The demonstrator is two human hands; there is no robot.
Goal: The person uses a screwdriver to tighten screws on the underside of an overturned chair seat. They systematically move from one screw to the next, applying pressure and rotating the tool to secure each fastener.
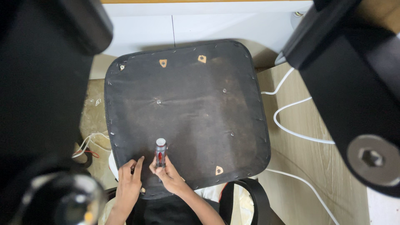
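One view only: head camera looked straight down from above, fairly high. Black seat pad (185, 110) filled middle. Hands showed small at near edge. Blurry dark chair parts (354, 83) crowded left, right sides.

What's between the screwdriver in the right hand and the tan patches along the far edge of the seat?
In the head view, only bare dark fabric of the seat underside lies between the screwdriver and the tan patches, apart from one small screw.

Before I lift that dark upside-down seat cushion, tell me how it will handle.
The seat cushion looks broad and flat with stapled fabric and bolt holes, so it probably has a stiff board inside and won't flop. It likely feels bulky, needing both hands. The right hand holds a screwdriver upright on it; the left hand rests on its edge.
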